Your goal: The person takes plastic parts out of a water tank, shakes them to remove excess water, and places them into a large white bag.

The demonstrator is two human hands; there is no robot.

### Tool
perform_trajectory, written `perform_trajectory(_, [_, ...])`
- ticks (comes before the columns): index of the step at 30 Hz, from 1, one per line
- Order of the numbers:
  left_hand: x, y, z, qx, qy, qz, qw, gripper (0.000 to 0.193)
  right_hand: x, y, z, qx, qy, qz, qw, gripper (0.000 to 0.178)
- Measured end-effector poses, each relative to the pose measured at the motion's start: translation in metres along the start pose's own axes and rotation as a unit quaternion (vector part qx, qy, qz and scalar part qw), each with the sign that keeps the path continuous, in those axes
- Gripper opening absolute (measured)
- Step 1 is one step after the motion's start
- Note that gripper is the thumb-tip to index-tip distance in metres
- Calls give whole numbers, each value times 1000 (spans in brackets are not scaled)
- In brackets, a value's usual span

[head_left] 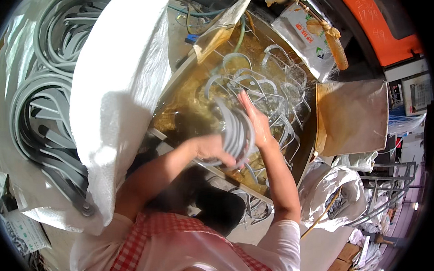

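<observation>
A bundle of curved grey plastic strips [234, 131] is held over a tank of yellowish water [179, 102], smeared by motion. My left hand [214, 149] is closed round the bundle's lower left side. Against its right side rests my right hand [256, 121], wet, with the fingers stretched out straight and pointing away from me. Just beyond, a heap of loose grey strip loops [258, 84] lies in the water, partly under the surface.
At left, a white woven sack [125, 83] stands open beside large coils of grey strips [48, 113]. A brownish board [351, 117] rises at the tank's right edge. Below it sits a plastic-lined bin [328, 196] with a stick. Orange machinery [384, 29] is at the far right.
</observation>
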State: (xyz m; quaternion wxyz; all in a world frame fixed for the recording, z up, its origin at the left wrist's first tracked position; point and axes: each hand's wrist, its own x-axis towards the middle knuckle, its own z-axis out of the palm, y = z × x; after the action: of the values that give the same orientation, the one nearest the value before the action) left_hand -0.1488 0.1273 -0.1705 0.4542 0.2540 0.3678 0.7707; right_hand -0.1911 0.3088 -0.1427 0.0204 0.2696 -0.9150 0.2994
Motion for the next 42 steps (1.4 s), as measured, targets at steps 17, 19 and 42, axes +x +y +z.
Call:
perform_trajectory(17, [-23,28,6,-203,-83,-79,972,75,4,20,36,307,-109,185,927,48])
perform_trajectory(19, [-25,31,3,-231,-16,-58,971,74,6,19,32,225,-164,215,936,42])
perform_trajectory(42, [2,1,-43,-45,373,200,905,74,8,58,-4,479,62,344,805,26])
